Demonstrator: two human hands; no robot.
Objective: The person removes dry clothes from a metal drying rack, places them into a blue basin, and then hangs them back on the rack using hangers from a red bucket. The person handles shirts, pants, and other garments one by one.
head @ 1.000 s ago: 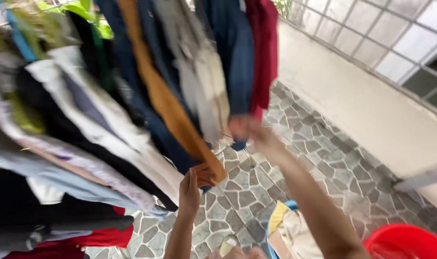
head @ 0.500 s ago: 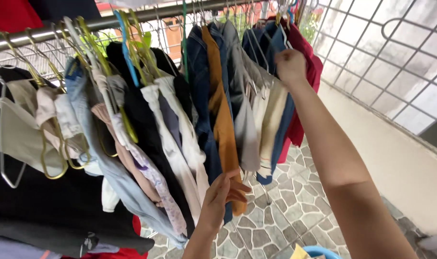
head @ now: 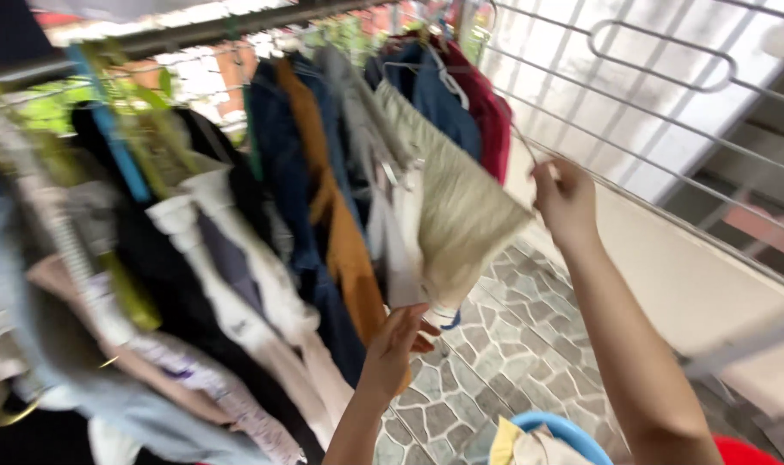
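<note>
Now the right hand (head: 566,200) has dropped from up by the rail (head: 194,33), fingers pinched on a thin wire hanger (head: 519,138), and the beige garment (head: 461,215) has swung out of the row of hung clothes toward the window grille (head: 667,77), so it looks to be coming off. Left hand (head: 398,337) is low, fingers curled loosely around the hem of the mustard garment (head: 344,232). Blue basket (head: 573,428) at the bottom edge holds pale and yellow cloth; a red tub (head: 740,452) sits beside it, contents not visible.

Outdoor balcony kind of spot: grey stone-pattern floor (head: 512,344), low white wall (head: 710,284) on the right with a white metal grille (head: 633,103) above, daylight coming through, greenery far left.
</note>
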